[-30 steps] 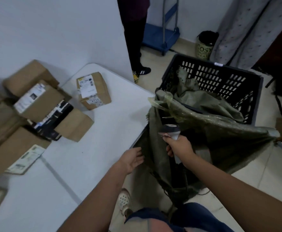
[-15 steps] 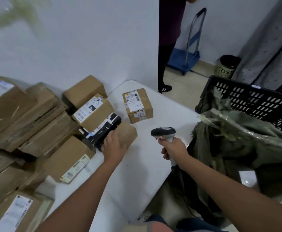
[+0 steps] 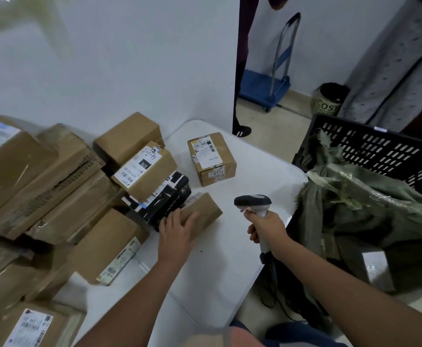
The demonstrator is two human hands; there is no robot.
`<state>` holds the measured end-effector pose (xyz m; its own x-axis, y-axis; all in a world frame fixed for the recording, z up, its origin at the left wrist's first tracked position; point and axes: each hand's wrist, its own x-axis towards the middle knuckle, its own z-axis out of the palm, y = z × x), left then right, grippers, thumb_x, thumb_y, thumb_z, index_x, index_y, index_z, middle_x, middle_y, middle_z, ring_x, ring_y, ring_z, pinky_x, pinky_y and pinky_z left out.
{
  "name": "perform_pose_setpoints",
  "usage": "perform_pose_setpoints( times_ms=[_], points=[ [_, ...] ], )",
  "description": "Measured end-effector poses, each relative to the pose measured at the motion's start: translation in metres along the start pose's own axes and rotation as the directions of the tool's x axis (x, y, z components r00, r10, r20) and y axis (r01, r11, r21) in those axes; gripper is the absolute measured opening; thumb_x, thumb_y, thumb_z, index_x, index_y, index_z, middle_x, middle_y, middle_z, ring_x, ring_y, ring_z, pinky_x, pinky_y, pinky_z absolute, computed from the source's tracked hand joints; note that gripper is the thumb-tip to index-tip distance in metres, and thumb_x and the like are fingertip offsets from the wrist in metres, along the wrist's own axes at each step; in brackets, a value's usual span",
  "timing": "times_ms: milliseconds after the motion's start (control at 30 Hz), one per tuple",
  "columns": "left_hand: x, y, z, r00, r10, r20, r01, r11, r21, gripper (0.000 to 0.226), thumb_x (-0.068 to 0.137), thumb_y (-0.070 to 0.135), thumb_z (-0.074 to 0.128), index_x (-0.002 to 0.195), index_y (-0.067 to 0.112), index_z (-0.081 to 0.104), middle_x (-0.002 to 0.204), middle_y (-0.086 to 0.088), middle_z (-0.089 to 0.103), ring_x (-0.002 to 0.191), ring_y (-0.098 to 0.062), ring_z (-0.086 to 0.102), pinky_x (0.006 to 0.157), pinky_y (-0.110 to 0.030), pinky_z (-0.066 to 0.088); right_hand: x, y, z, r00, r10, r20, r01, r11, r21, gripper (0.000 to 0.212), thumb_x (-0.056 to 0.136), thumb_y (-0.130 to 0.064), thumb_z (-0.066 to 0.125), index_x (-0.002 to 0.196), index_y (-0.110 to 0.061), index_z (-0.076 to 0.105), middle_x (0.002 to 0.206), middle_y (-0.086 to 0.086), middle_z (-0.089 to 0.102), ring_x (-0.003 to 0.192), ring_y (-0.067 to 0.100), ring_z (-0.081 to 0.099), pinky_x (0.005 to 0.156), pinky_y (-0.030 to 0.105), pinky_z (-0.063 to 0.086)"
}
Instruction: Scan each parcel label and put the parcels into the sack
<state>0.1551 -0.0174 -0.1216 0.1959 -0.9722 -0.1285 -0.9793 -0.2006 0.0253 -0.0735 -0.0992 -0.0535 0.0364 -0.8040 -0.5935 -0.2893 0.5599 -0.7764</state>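
My left hand (image 3: 178, 230) lies on top of a small brown parcel (image 3: 204, 209) on the white table (image 3: 230, 259), fingers spread over its near end beside a black parcel (image 3: 164, 200). My right hand (image 3: 267, 227) grips the handle of a grey barcode scanner (image 3: 253, 202), head pointing left above the table. The green sack (image 3: 360, 209) hangs open at the right, draped over a black crate (image 3: 385, 151). A labelled brown parcel (image 3: 211, 157) stands alone further back on the table.
Several brown parcels (image 3: 42, 186) are piled along the left against the white wall. A person's legs (image 3: 241, 96) stand beyond the table's far corner. A blue hand trolley (image 3: 267, 88) and a dark bin (image 3: 330, 100) stand on the floor behind.
A second ago my left hand was at the sack's edge; it reached left onto the small brown parcel and now rests there. The scanner moved from the sack to above the table.
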Motion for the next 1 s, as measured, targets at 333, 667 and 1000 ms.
perform_pose_setpoints(
  times_ms=[333, 667, 1000],
  points=[
    [-0.008, 0.008, 0.004, 0.992, -0.07, 0.109, 0.107, 0.912, -0.396, 0.092, 0.079, 0.065, 0.067, 0.153, 0.032, 0.024, 0.153, -0.002, 0.025, 0.142, -0.024, 0.028, 0.116, -0.043, 0.022, -0.003, 0.013, 0.002, 1.0, 0.023, 0.008, -0.023, 1.0, 0.008, 0.027, 0.089, -0.025, 0.068, 0.098, 0.0, 0.068, 0.06, 0.009, 0.064, 0.048, 0.02, 0.058, 0.05, 0.028, 0.046],
    [-0.007, 0.018, 0.009, 0.883, -0.217, 0.417, 0.41, 0.788, -0.458, 0.093, 0.078, 0.069, 0.066, 0.146, 0.016, 0.032, 0.139, -0.008, 0.036, 0.122, -0.027, 0.051, 0.094, -0.04, 0.051, -0.004, 0.019, -0.009, 1.0, 0.025, 0.007, -0.025, 0.999, 0.02, 0.025, 0.089, -0.028, 0.068, 0.093, -0.003, 0.066, 0.059, 0.008, 0.064, 0.048, 0.02, 0.058, 0.052, 0.029, 0.045],
    [-0.029, 0.041, 0.021, 0.858, -0.142, 0.494, 0.508, 0.376, -0.775, 0.051, 0.082, 0.042, 0.078, 0.124, 0.027, 0.052, 0.122, 0.004, 0.065, 0.103, -0.01, 0.061, 0.082, -0.026, 0.05, -0.011, 0.03, -0.017, 0.998, 0.06, 0.031, -0.062, 0.996, 0.071, 0.023, 0.089, -0.028, 0.068, 0.096, -0.006, 0.066, 0.064, 0.01, 0.068, 0.048, 0.019, 0.056, 0.051, 0.029, 0.045]
  ],
)
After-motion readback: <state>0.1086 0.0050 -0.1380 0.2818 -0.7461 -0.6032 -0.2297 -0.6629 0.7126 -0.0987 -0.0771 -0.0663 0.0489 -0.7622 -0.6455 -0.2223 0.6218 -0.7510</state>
